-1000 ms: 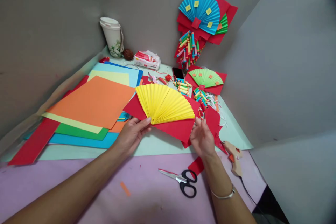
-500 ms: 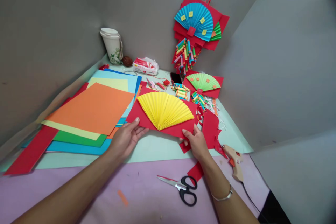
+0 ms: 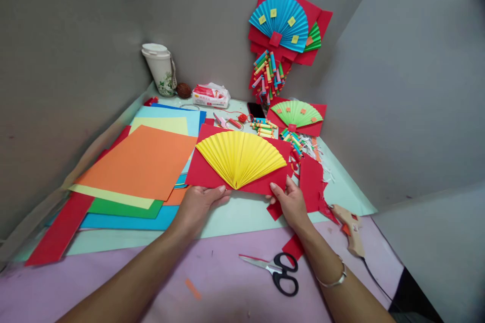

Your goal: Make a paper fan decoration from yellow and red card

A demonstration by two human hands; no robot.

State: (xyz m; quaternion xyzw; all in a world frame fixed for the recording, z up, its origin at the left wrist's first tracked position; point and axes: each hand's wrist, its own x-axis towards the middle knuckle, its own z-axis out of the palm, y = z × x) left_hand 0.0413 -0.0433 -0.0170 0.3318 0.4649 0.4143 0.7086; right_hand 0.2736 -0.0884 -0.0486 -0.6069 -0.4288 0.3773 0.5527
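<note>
A yellow pleated paper fan [image 3: 240, 156] lies glued on a red card [image 3: 202, 169] near the table's middle. My left hand [image 3: 200, 202] grips the card's lower edge left of the fan's pivot. At the card's lower right corner, my right hand [image 3: 290, 202] pinches it between thumb and fingers. Both hands hold the card level, just above the pale green mat [image 3: 235, 214].
A stack of coloured paper sheets [image 3: 140, 161] lies to the left. Black-handled scissors [image 3: 275, 270] rest on the purple surface, a glue gun [image 3: 350, 222] at right. Red scraps [image 3: 312, 181], a green fan card [image 3: 297, 116], paper rolls [image 3: 263, 128], a cup [image 3: 161, 68], tissues [image 3: 210, 96] and a hanging blue fan [image 3: 280, 20] stand behind.
The red card with the yellow fan has been turned from tilted to level. My left hand slid from the card's left corner to its lower edge; my right hand shifted slightly.
</note>
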